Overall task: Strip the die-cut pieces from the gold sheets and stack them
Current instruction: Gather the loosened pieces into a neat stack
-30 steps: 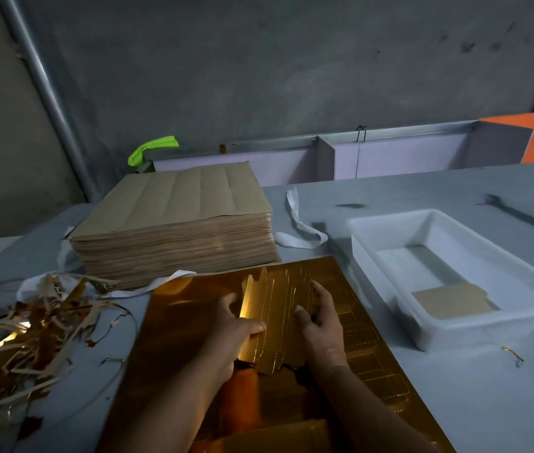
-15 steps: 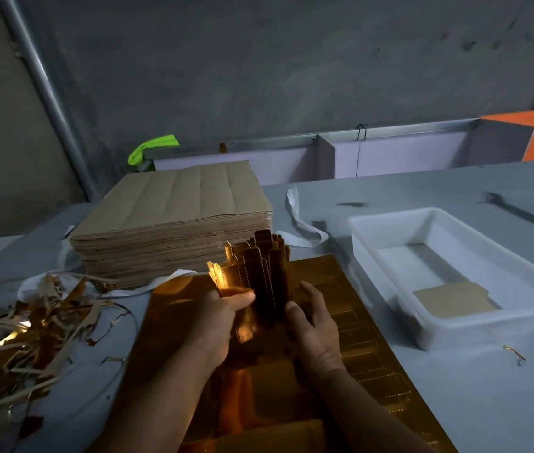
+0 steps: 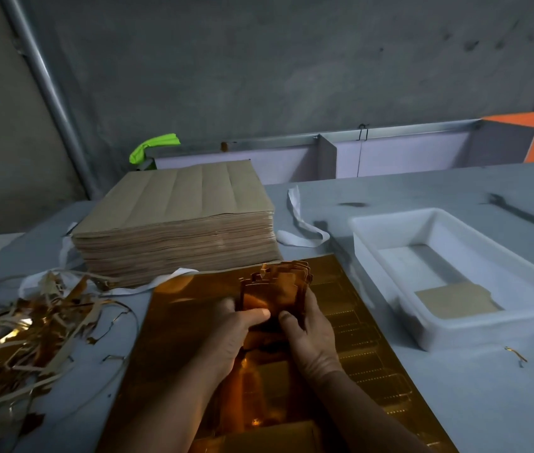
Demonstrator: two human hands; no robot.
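- Gold die-cut pieces [image 3: 275, 291] stand on edge as a fanned bundle just above the gold sheet [image 3: 187, 308], with their tops uneven.
- Both hands grasp the bundle. The left hand [image 3: 229, 335] clamps its left side with the thumb across the front, and the right hand [image 3: 311, 335] wraps the right side with fingers curled behind.
- The sheet lies flat on the desk [image 3: 455, 403]. Its right strip shows rows of perforated outlines not yet pulled, so this sheet looks only partly stripped.
- To the right, a white tray [image 3: 488, 330] holds one low pile of brown-backed pieces [image 3: 455, 300]. The bundle probably goes there once its edges are squared.
- Behind the sheet sits a thick stack of brown-backed sheets [image 3: 174, 223] with a white strap [image 3: 301, 223] trailing beside it. If these are unstripped, most of the job is left.
- Gold and brown scrap strips [image 3: 23, 328] are heaped on the left of the desk, which points to some stripping already done.
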